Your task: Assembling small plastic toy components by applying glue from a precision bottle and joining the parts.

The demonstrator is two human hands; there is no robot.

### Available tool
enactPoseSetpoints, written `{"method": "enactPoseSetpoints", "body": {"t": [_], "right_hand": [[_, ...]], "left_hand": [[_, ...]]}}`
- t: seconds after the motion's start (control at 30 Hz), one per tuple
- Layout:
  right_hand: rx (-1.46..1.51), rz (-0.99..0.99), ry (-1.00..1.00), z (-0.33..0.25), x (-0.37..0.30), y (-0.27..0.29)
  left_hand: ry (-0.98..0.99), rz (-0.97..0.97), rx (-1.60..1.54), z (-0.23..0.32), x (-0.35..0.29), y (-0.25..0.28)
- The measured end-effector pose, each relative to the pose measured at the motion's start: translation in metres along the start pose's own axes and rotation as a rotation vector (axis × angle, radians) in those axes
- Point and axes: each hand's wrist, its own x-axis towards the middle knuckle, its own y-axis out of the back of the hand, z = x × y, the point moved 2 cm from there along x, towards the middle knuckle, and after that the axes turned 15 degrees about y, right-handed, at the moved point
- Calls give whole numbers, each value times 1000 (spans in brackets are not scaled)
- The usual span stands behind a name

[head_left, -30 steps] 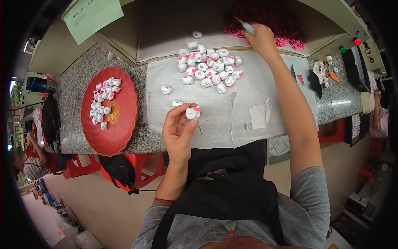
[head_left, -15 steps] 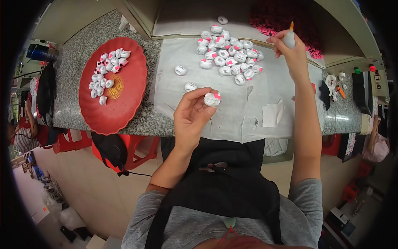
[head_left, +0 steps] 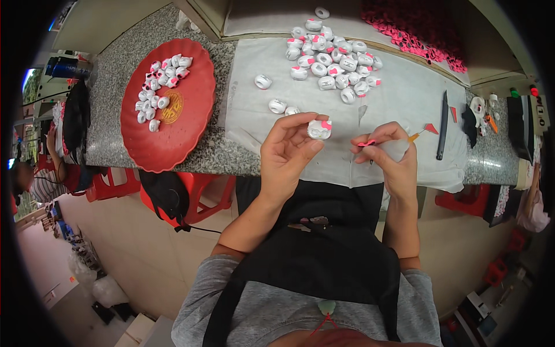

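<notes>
My left hand point(head_left: 283, 156) pinches a small white cat-head bead point(head_left: 319, 129) with a pink bow, held up above the table's near edge. To its right, my right hand point(head_left: 393, 159) grips a small pink-and-black piece point(head_left: 366, 143) between thumb and fingertips. Tucked in the same hand is a whitish squeeze bottle point(head_left: 395, 150), its orange tip pointing away to the right. The bead and the pink piece are apart. Beyond the hands lies a heap of similar white beads point(head_left: 333, 65), many with pink bows; a few loose ones point(head_left: 277, 106) lie nearer my left hand.
A red scalloped plate point(head_left: 191, 136) on the left holds several beads. White sheeting point(head_left: 248, 58) covers the middle of the speckled counter point(head_left: 110, 104). A pile of pink-and-black pieces point(head_left: 416, 34) lies at the back right. A dark slim tool point(head_left: 443, 124) and red scraps point(head_left: 430, 128) lie right.
My right hand has come back from the pink pile toward my left hand, and a pink-and-black piece now shows in its fingers. The slim tool, formerly behind my forearm, shows. The view has shifted slightly.
</notes>
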Motion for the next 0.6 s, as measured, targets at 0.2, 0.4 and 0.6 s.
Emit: {"method": "enactPoseSetpoints", "body": {"t": [0.2,0.4,0.6], "right_hand": [[57,-14,80,-9,-11,-3],[103,18,61,-10,-13,-17],[87,9,36,-8,-9,-18]], "left_hand": [[-10,-10,53,-3,-4,-5],[-121,34,272,-5,-5,-13],[-228,69,478,-5,-2,-14]]}}
